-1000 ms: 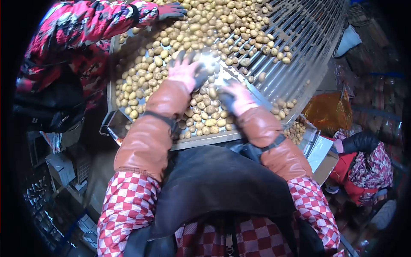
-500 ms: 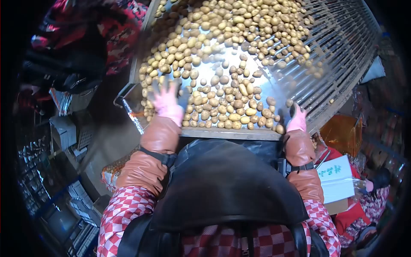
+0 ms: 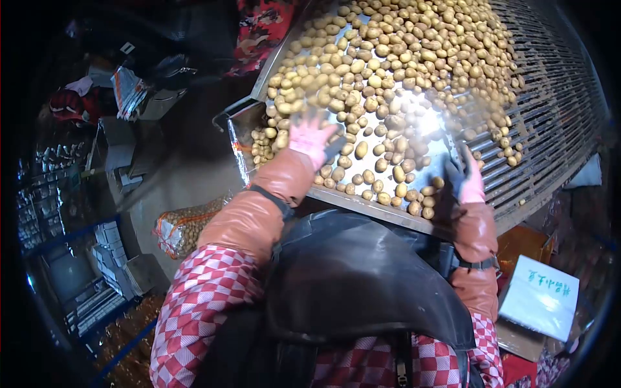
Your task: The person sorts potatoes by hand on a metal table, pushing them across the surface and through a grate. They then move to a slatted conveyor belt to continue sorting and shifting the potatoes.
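Observation:
Many potatoes [image 3: 414, 52] are spread over a metal sorting table [image 3: 427, 121], thickest toward its far side. My left hand [image 3: 310, 137], in a pink glove with dark fingers, is open with its fingers spread among potatoes on the left part of the table. At the plate's right side, beside the slatted bars, my right hand [image 3: 471, 178] wears the same kind of glove. Its fingers are stretched forward, apart from the thumb, and no potato shows in it. A loose group of potatoes [image 3: 398, 174] lies between both hands, near the front rim [image 3: 381, 212].
Sloping metal slats [image 3: 550, 110] form the table's right side. Left, on the floor, is a net sack of potatoes [image 3: 184, 226]. A white box lid with green writing [image 3: 540, 297] lies at right. Part of a person's patterned clothing [image 3: 262, 29] shows beyond the table's left edge.
The view has turned, so the table sits further right. Both hands have reached farther forward over the table. Potatoes near the front rim are more scattered than before.

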### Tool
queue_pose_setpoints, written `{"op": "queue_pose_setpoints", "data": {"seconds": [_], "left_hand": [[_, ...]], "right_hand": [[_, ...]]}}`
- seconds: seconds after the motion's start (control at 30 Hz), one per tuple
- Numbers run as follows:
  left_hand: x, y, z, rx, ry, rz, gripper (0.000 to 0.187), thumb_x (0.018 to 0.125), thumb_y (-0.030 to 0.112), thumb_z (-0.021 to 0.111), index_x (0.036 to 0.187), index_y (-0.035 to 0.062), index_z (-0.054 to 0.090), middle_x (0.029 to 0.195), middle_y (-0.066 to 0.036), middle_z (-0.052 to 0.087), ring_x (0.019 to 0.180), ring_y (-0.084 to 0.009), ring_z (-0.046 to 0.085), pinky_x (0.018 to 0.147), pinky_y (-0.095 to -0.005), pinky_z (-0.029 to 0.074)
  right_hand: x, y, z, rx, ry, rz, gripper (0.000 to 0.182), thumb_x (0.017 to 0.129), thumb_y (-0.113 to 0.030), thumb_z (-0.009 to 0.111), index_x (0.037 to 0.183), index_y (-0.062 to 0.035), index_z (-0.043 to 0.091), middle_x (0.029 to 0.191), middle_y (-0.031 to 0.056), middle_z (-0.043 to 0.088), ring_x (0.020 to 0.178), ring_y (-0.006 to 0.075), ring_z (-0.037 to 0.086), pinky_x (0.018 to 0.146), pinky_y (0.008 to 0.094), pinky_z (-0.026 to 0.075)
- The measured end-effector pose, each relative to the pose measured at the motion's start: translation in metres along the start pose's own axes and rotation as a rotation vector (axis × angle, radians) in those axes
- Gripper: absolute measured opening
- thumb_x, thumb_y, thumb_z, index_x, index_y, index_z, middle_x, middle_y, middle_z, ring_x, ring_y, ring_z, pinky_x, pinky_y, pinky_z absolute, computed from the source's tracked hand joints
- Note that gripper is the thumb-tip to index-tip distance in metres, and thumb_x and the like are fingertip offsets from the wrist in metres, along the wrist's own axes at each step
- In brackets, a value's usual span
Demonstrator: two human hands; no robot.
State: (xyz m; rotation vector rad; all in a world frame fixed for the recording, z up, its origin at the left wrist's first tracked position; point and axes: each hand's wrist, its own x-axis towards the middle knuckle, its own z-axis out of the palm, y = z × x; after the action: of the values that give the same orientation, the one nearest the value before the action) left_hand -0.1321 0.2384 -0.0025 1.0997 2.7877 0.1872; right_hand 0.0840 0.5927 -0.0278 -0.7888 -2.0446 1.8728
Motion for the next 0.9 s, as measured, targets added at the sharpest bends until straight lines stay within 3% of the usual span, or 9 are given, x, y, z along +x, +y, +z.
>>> {"op": "queue_pose_setpoints", "data": {"seconds": [0.07, 0.2, 0.27, 0.43, 0.6, 0.73, 0.77, 0.8, 0.9], "left_hand": [[-0.016, -0.021, -0.012, 0.042, 0.024, -0.121, 0.045, 0.089, 0.054, 0.065, 0.125, 0.0272, 0.07, 0.153, -0.013, 0.045, 0.147, -0.0392, 0.03, 0.119, -0.0612, 0.018], [-0.043, -0.009, -0.009, 0.117, 0.217, -0.3, 0.041, 0.082, 0.033, 0.076, 0.121, 0.0195, 0.072, 0.15, -0.014, 0.047, 0.142, -0.0361, 0.037, 0.115, -0.0592, 0.026], [-0.043, 0.021, 0.005, -0.379, 0.044, -0.112, 0.038, 0.081, 0.026, 0.075, 0.119, 0.0177, 0.071, 0.146, -0.014, 0.051, 0.139, -0.0375, 0.041, 0.113, -0.0564, 0.032], [-0.024, 0.126, 0.011, -0.062, -0.227, 0.68, 0.056, 0.082, 0.025, 0.072, 0.136, 0.0223, 0.056, 0.149, -0.012, 0.048, 0.146, -0.0348, 0.036, 0.119, -0.0577, 0.028], [0.003, 0.069, 0.033, -0.155, -0.087, 0.43, 0.053, 0.09, 0.052, 0.065, 0.132, 0.0198, 0.061, 0.148, -0.011, 0.05, 0.147, -0.035, 0.034, 0.122, -0.058, 0.021], [-0.002, 0.013, -0.001, -0.082, 0.07, 0.12, 0.038, 0.09, 0.045, 0.067, 0.116, 0.0182, 0.07, 0.131, -0.01, 0.063, 0.132, -0.0373, 0.047, 0.115, -0.0565, 0.03], [0.001, -0.003, -0.001, -0.083, 0.051, 0.01, 0.036, 0.089, 0.043, 0.068, 0.116, 0.0185, 0.07, 0.13, -0.009, 0.063, 0.131, -0.0368, 0.048, 0.113, -0.0556, 0.031], [0.008, -0.011, -0.005, -0.083, 0.034, -0.098, 0.035, 0.088, 0.04, 0.069, 0.116, 0.0188, 0.071, 0.129, -0.008, 0.064, 0.131, -0.0364, 0.049, 0.112, -0.0547, 0.033], [0.028, 0.008, -0.017, 0.086, 0.337, -0.026, 0.034, 0.087, 0.036, 0.07, 0.116, 0.0188, 0.071, 0.13, -0.006, 0.064, 0.131, -0.0359, 0.049, 0.11, -0.0543, 0.034]], "right_hand": [[-0.016, -0.031, -0.05, -1.03, -0.051, 0.029, 0.091, 0.077, -0.028, 0.088, 0.155, -0.0214, 0.042, 0.131, 0.0217, 0.061, 0.121, 0.0388, 0.06, 0.104, 0.0456, 0.049], [-0.066, -0.054, -0.066, -1.318, -0.297, 0.476, 0.118, 0.063, -0.045, 0.094, 0.16, -0.0226, 0.031, 0.137, 0.028, 0.055, 0.127, 0.0463, 0.054, 0.107, 0.0494, 0.046], [-0.086, -0.031, -0.035, -1.266, -0.235, 0.5, 0.107, 0.066, -0.036, 0.093, 0.156, -0.02, 0.037, 0.141, 0.0327, 0.045, 0.128, 0.0483, 0.053, 0.108, 0.0489, 0.047], [-0.064, -0.052, 0.053, -0.929, -0.279, 0.437, 0.097, 0.073, -0.029, 0.089, 0.154, -0.018, 0.038, 0.138, 0.0295, 0.049, 0.126, 0.0474, 0.055, 0.104, 0.0487, 0.049], [-0.04, -0.032, 0.101, -0.501, -0.301, 0.118, 0.082, 0.083, -0.015, 0.082, 0.155, -0.0154, 0.041, 0.134, 0.0256, 0.062, 0.123, 0.0403, 0.061, 0.103, 0.0455, 0.05], [-0.037, -0.003, 0.089, -0.211, -0.182, -0.013, 0.072, 0.085, -0.003, 0.078, 0.15, -0.0148, 0.05, 0.122, 0.0175, 0.068, 0.111, 0.0271, 0.065, 0.099, 0.0378, 0.052], [-0.036, -0.02, 0.079, -0.131, -0.149, 0.196, 0.069, 0.087, -0.002, 0.075, 0.15, -0.015, 0.051, 0.118, 0.0132, 0.068, 0.108, 0.0221, 0.064, 0.099, 0.0348, 0.05], [-0.037, -0.013, 0.064, -0.175, -0.13, 0.155, 0.062, 0.096, -0.001, 0.064, 0.153, -0.0148, 0.045, 0.135, 0.0108, 0.06, 0.108, 0.0191, 0.063, 0.086, 0.0333, 0.056], [-0.042, 0.032, 0.027, -0.053, 0.084, 0.173, 0.053, 0.095, 0.0, 0.063, 0.146, -0.0071, 0.051, 0.126, 0.0114, 0.065, 0.111, 0.0193, 0.063, 0.095, 0.0321, 0.051]]}}
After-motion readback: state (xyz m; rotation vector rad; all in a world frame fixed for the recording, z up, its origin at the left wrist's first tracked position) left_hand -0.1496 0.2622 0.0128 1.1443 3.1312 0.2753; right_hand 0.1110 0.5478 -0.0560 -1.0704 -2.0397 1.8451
